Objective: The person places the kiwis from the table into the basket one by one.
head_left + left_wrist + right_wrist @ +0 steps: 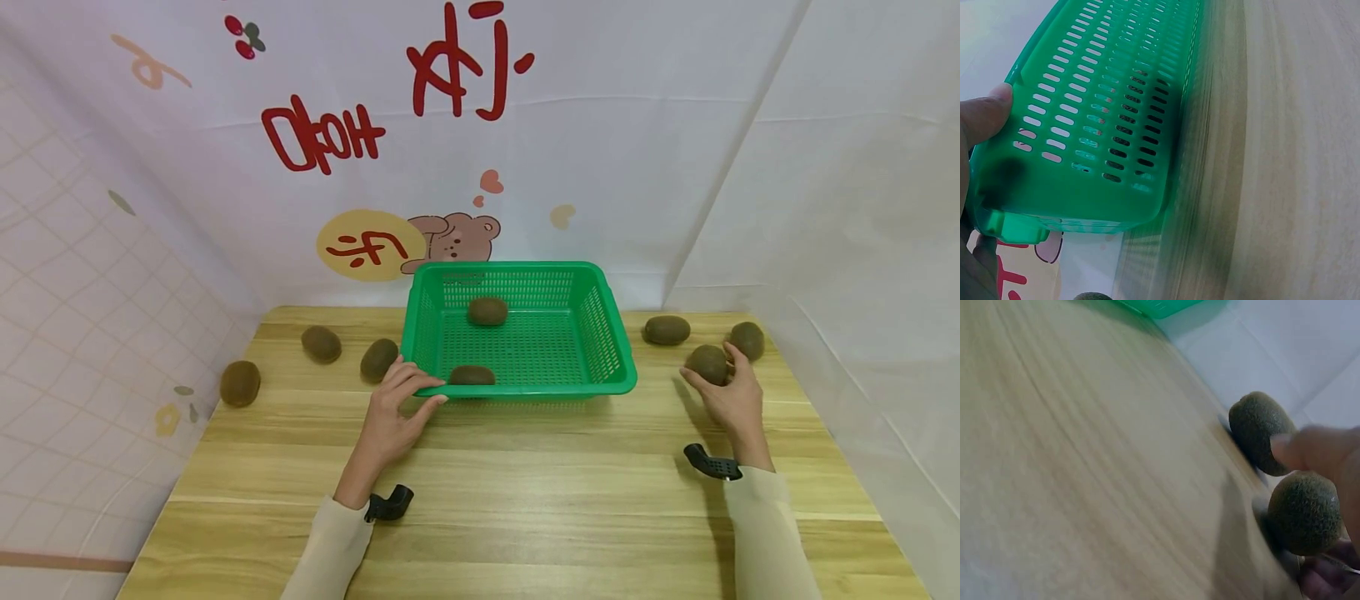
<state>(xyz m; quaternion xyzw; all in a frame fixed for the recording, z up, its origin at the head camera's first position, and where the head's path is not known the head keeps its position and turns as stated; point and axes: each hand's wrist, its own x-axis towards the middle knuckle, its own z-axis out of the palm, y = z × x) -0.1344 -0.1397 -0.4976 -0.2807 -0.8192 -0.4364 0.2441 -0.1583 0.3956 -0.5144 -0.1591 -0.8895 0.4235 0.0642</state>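
Observation:
My left hand [393, 412] grips the front-left corner of a green plastic basket [540, 389], its thumb [988, 115] along the rim in the left wrist view. Two brown kiwis lie inside: one kiwi [488, 312] toward the back, another kiwi [472, 376] partly hidden behind the front rim. On the right, my right hand [735, 404] holds a kiwi [707, 365] between thumb and fingers; this kiwi [1305, 512] shows low over the wood in the right wrist view. Close by are a kiwi [667, 331] behind it and another kiwi [747, 340] beside the fingertips.
Left of the basket lie three more kiwis: one kiwi [379, 360] close to its wall, a kiwi [321, 344] farther out, and a kiwi [240, 383] near the left table edge. A printed white cloth [600, 150] hangs behind the wooden table [525, 492].

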